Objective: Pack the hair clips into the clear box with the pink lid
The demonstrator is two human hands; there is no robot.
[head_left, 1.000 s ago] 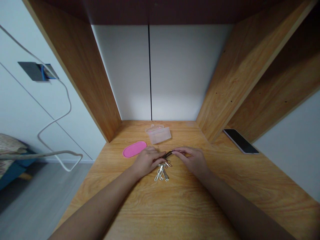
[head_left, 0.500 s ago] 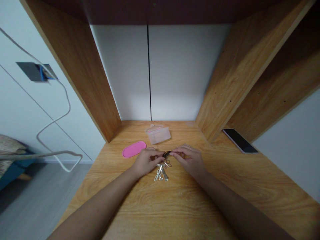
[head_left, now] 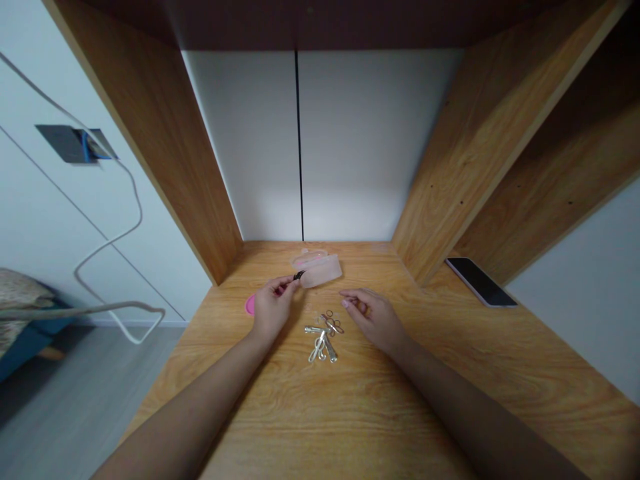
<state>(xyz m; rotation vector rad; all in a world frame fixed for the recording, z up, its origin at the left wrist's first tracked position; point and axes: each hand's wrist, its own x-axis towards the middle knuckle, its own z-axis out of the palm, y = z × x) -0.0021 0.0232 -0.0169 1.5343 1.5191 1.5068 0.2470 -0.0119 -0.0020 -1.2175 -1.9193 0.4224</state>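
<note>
My left hand (head_left: 274, 303) pinches a small black bundle (head_left: 299, 275), perhaps hair clips, against the near left edge of the translucent pinkish box (head_left: 324, 270). Beneath that hand, a pink oval tray (head_left: 250, 305) is mostly hidden. My right hand (head_left: 373, 315) hovers over the wood to the right, thumb and index finger apart, other fingers curled; I see nothing held in it. Between the hands lies a loose pile of silver metal clips (head_left: 323, 347), with several thin dark rings (head_left: 336, 325) like hair elastics at its upper side.
A wooden desk top (head_left: 310, 420) sits between upright wooden panels (head_left: 450, 173). To the right lies a dark-screened phone (head_left: 480, 282). A white cable (head_left: 135, 193) hangs at the left past an opened wall socket (head_left: 85, 144).
My left hand has moved left and up to the box with the black bundle, now covering most of the pink tray. My right hand has let go of the bundle and barely shifted.
</note>
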